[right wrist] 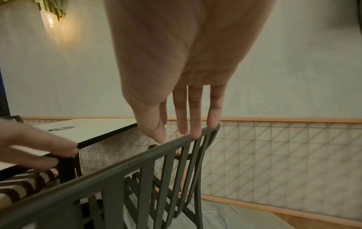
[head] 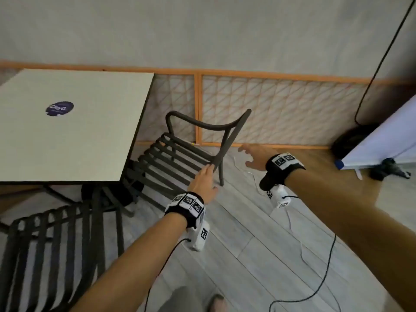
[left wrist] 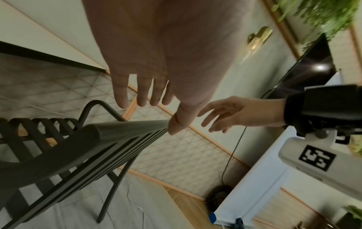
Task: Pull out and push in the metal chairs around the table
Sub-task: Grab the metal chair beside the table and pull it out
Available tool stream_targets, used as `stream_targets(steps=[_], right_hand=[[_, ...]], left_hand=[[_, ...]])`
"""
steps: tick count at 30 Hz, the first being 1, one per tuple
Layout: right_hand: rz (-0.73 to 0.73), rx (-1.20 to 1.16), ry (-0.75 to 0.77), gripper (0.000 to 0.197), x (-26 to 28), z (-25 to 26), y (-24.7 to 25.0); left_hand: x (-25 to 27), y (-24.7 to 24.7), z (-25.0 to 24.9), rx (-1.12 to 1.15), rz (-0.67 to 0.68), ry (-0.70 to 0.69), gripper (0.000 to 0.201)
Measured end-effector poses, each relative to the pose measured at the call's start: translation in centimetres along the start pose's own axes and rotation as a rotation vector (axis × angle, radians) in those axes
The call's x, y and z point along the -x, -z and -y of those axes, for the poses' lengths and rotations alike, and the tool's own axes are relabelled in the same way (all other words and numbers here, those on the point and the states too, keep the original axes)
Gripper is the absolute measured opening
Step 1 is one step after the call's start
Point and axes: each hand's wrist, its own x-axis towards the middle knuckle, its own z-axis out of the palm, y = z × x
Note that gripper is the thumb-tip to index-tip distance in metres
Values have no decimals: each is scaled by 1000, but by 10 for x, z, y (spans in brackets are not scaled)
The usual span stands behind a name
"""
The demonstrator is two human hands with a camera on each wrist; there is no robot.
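A second dark slatted metal chair [head: 56, 251] stood at the near side of the pale square table [head: 94, 140] with a round dark blue sticker [head: 59, 108] on its top. Behind both ran a low orange-framed lattice panel [head: 281, 109] along the grey wall. A thin white cord [head: 245, 171] lay on the grey plank floor [head: 247, 255] just beside the chair's rear leg, and a white board on a stand [head: 382, 140] stood well off to the right.

The dark metal chair with slatted seat and back [head: 180, 154] stood at the table's right side, its seat towards the table and partly under the edge, its backrest away from it. The top rail's long axis ran from the person towards the lattice.

The left hand [head: 203, 180] reached to the near end of that rail, fingers straight and loose; it held nothing. The right hand [head: 254, 157] was spread and unclenched past the rail's far side.

The left wrist view showed the left thumb tip [left wrist: 176, 124] at the rail, the other fingers clear above it. The right wrist view put the right fingertips [right wrist: 212, 122] at the rail's far end, whether touching I could not tell; the head view showed that hand apart from the chair. Only the wrist views showed a lit wall lamp [right wrist: 49, 18].
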Motion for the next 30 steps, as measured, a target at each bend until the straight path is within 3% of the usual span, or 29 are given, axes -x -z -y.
stream_targets(steps=[6,11,16,20,26,30], right_hand=[[-29,139,47,63,-88,-30,1],[-45,333,58,75,-142,-46,-27],[9,424,91,53,-195,-66,-32],[133,539,162,29,-236,-61,-29],[206,642,319,38,-262,-70,-16],[180,649,401,39,-298,-68,-1]], left_hand=[[-59,-18,6,19,140,195,82],[-91,-28,27,12,195,214,77],[-115,-27,27,150,214,219,63],[-126,-26,29,271,274,269,72],[-140,-29,33,361,301,306,82],[-167,-25,30,375,235,309,68]])
